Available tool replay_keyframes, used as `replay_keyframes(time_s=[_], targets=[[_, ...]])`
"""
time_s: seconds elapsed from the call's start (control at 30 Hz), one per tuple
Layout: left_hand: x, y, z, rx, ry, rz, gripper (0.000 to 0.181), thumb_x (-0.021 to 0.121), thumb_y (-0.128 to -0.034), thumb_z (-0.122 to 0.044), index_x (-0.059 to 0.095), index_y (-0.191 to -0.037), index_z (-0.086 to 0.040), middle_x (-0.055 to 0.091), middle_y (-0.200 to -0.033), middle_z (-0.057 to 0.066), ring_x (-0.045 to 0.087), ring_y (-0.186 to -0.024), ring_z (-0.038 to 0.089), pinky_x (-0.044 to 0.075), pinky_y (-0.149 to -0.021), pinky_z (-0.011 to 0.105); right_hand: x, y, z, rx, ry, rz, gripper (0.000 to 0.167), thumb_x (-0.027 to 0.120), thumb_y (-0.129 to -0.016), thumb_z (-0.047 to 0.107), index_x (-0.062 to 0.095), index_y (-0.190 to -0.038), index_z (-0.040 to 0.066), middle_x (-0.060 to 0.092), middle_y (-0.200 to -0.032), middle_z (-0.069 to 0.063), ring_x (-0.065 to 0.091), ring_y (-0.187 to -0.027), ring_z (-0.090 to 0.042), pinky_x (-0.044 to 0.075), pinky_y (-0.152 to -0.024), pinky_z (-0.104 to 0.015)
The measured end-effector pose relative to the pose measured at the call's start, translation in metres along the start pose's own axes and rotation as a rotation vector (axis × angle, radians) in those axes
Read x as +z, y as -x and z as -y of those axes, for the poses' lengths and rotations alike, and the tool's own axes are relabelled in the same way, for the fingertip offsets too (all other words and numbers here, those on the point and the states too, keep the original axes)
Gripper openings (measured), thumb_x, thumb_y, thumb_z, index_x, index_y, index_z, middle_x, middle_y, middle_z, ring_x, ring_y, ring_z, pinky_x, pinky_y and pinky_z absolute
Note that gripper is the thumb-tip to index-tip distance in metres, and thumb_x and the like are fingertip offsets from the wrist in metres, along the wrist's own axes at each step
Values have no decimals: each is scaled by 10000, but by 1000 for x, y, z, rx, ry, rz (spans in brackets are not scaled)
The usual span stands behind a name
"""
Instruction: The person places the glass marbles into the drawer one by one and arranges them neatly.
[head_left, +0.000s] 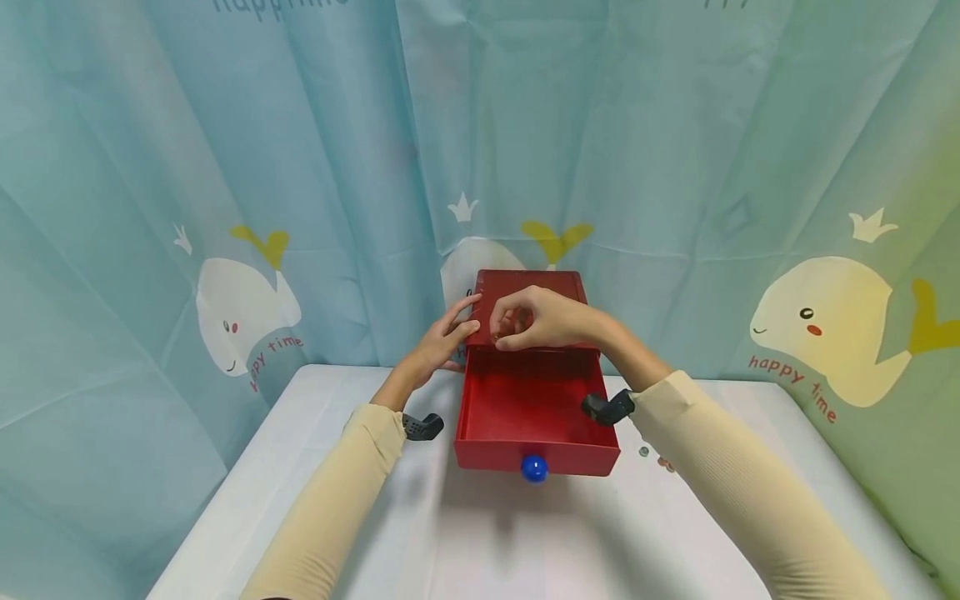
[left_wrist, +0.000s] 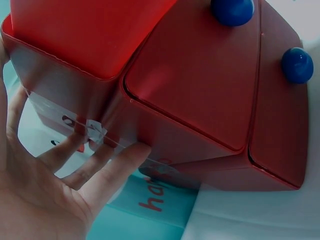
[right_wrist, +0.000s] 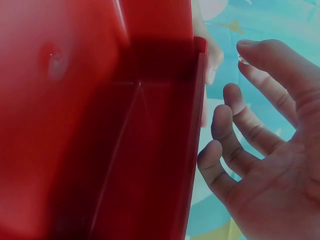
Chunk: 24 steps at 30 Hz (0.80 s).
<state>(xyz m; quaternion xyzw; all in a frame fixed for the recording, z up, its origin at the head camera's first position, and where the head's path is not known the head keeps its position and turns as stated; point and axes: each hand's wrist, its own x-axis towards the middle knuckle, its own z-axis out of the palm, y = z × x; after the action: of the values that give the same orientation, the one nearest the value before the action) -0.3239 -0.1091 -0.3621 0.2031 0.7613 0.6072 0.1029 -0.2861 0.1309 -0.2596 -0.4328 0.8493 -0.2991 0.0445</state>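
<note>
Left: the left hand (head_left: 437,343), fingers spread and not gripping, rests against the left side of the red cabinet (head_left: 566,287), toward the tabletop's (head_left: 390,554) far edge; light, even pressure here should keep the box from sliding. Centre: the top drawer (head_left: 532,408) stands pulled out toward the near edge. The right hand (head_left: 543,319) pinches a small clear piece (right_wrist: 241,59) between thumb and index fingertip; a firm pinch, kept clear of the drawer's walls, would guard against slipping. Right: greenish (head_left: 644,452) and brownish pieces (head_left: 667,463) lie beside the drawer's near right corner.
</note>
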Motion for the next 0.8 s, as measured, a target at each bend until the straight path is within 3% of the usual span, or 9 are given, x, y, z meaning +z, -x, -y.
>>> replay_keyframes(time_s=[0.37,0.8], targets=[[0,1,0,2,4,-2,610,550,-1012,-468,333,-1581,-438,409,-1592,113,472,-1384,353,545,-903,627,2,-1,-2,-12,-22,2,88,793,-905,196,737,-970,175,690,-875,17,629,-818,-212,572,-753,-380],[-2,0,0,-15,3,-1,611,548,-1017,-465,327,-1586,-429,391,-1606,110,455,-1400,362,531,-925,635,1,0,0,5,-25,-11,284,817,-884,255,715,-1106,111,664,-899,-14,631,-819,-224,570,-744,-367]])
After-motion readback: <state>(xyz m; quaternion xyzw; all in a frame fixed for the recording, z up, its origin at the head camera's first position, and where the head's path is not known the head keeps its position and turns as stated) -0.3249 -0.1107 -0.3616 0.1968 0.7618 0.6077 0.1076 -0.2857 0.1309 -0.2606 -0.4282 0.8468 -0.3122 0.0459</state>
